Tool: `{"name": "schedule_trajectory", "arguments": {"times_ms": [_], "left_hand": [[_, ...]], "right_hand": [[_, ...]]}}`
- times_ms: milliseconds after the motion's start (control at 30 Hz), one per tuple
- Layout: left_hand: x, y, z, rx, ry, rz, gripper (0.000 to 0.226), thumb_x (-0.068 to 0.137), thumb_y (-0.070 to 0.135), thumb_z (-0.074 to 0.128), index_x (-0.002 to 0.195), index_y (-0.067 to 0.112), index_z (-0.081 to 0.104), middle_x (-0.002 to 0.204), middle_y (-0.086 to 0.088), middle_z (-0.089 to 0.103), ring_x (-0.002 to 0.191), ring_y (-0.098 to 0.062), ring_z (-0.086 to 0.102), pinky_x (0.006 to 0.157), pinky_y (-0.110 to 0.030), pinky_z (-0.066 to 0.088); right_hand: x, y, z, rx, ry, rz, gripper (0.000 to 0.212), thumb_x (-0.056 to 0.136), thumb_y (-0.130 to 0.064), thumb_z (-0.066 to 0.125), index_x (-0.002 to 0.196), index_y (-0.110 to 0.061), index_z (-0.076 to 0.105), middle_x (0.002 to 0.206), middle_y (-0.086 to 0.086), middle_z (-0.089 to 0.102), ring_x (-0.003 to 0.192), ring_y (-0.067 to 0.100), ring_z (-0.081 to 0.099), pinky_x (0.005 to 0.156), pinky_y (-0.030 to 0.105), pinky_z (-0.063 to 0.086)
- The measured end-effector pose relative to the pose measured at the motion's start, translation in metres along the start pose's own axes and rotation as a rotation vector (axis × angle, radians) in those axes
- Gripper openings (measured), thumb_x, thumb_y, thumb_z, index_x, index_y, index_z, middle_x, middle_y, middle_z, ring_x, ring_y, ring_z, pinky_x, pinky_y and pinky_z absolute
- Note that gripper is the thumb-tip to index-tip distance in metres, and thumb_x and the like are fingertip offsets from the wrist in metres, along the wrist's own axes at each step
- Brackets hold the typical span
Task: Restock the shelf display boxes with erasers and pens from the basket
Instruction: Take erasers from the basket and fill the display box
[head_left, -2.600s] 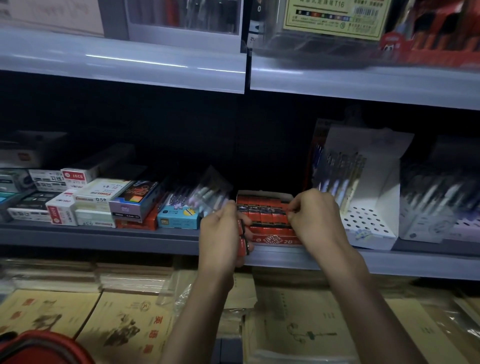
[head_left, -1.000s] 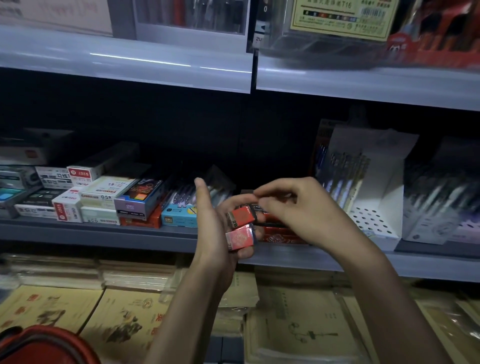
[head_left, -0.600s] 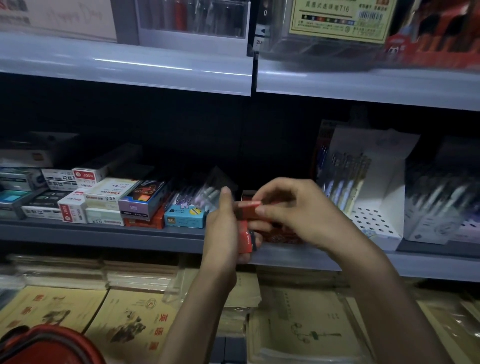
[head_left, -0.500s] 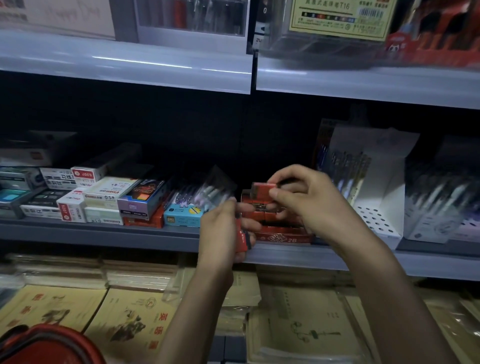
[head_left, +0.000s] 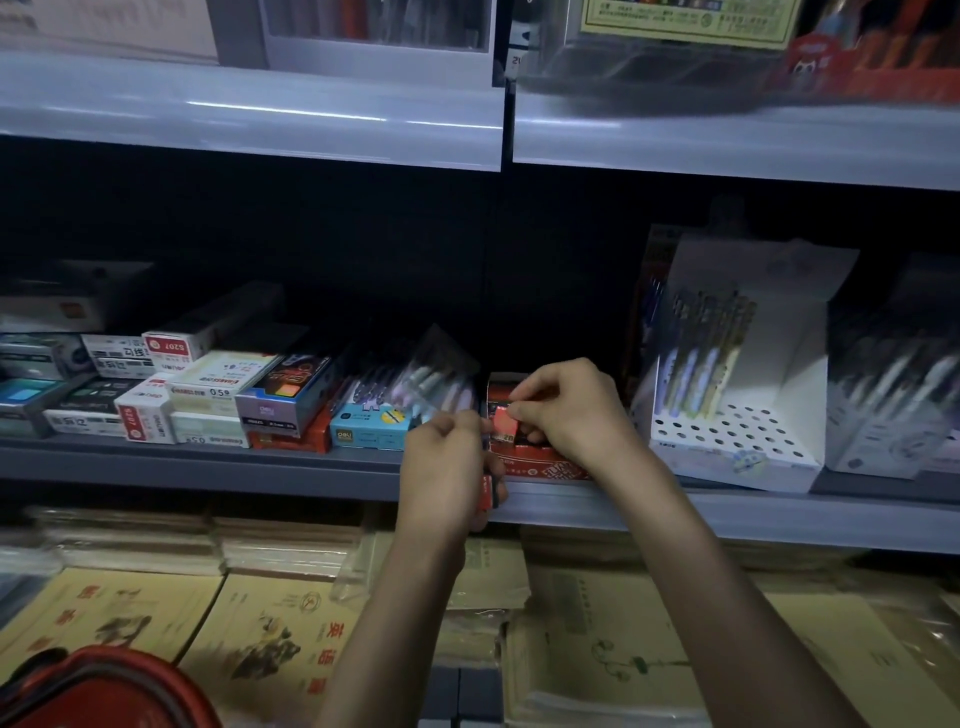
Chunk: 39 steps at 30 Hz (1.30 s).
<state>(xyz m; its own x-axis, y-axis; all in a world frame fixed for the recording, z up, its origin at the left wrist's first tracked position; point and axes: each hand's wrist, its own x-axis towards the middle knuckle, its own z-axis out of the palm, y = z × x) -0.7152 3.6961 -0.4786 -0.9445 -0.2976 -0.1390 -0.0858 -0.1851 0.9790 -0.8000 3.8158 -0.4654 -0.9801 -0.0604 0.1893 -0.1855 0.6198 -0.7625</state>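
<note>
R hand (head_left: 566, 410) pinches eraser (head_left: 505, 422) at red box (head_left: 540, 467) (L hand (head_left: 441, 467): 2nd eraser (head_left: 485, 491)).

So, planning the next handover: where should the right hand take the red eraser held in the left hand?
Probably pinch the red eraser by its exposed edge, coming from the right: only that edge sticks out of the left hand, whose fingers cover the rest.

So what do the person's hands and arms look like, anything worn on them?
Nothing worn that shows. The left hand and right hand carry no gloves, rings or watch; the left arm and right arm are unsleeved to the picture's edge.
</note>
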Motion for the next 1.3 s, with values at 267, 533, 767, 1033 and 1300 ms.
{"name": "schedule_trajectory", "arguments": {"times_ms": [267,533,767,1033,1300], "left_hand": [[0.004,0.001,-0.002,-0.035,0.008,-0.028,0.025,0.104,0.021,0.047,0.109,0.004,0.064,0.058,-0.004,0.055,0.045,-0.014,0.047,0.036,-0.017,0.029],[0.002,-0.003,-0.002,-0.019,-0.025,-0.034,0.028,0.103,0.021,0.047,0.117,-0.001,0.058,0.055,-0.003,0.055,0.039,-0.012,0.048,0.037,-0.019,0.027],[-0.002,0.001,-0.005,-0.034,0.003,-0.052,0.040,0.108,0.036,0.042,0.111,0.003,0.064,0.059,-0.004,0.056,0.043,-0.013,0.049,0.036,-0.018,0.031],[-0.002,0.014,-0.012,-0.658,-0.105,-0.120,0.073,0.102,0.065,0.035,0.117,0.002,0.068,0.069,-0.007,0.057,0.058,-0.017,0.053,0.035,-0.020,0.028],[-0.010,0.016,-0.005,-0.724,-0.089,-0.114,0.069,0.101,0.061,0.042,0.128,0.000,0.060,0.083,-0.016,0.066,0.056,-0.018,0.062,0.035,-0.021,0.034]], "right_hand": [[-0.006,-0.004,-0.013,-0.165,-0.153,0.003,0.021,0.075,-0.025,0.091,0.091,-0.027,0.077,0.087,-0.007,0.072,0.087,0.010,0.069,0.083,0.029,0.058],[-0.007,-0.003,0.003,-0.268,-0.077,-0.088,0.019,0.088,-0.011,0.078,0.101,-0.026,0.079,0.104,-0.005,0.073,0.096,0.012,0.068,0.085,0.029,0.057],[-0.008,0.003,0.007,-0.263,-0.042,-0.138,0.023,0.089,-0.017,0.078,0.110,-0.025,0.077,0.112,-0.002,0.072,0.100,0.013,0.067,0.087,0.033,0.059],[-0.033,-0.027,-0.042,0.142,-0.070,-0.165,0.007,0.089,-0.024,0.078,0.094,-0.028,0.080,0.084,-0.010,0.075,0.083,0.005,0.070,0.076,0.024,0.055],[-0.058,-0.043,-0.042,-0.079,-0.298,-0.182,0.025,0.076,-0.031,0.089,0.097,-0.034,0.076,0.073,-0.002,0.071,0.064,0.000,0.060,0.071,0.027,0.052]]}}
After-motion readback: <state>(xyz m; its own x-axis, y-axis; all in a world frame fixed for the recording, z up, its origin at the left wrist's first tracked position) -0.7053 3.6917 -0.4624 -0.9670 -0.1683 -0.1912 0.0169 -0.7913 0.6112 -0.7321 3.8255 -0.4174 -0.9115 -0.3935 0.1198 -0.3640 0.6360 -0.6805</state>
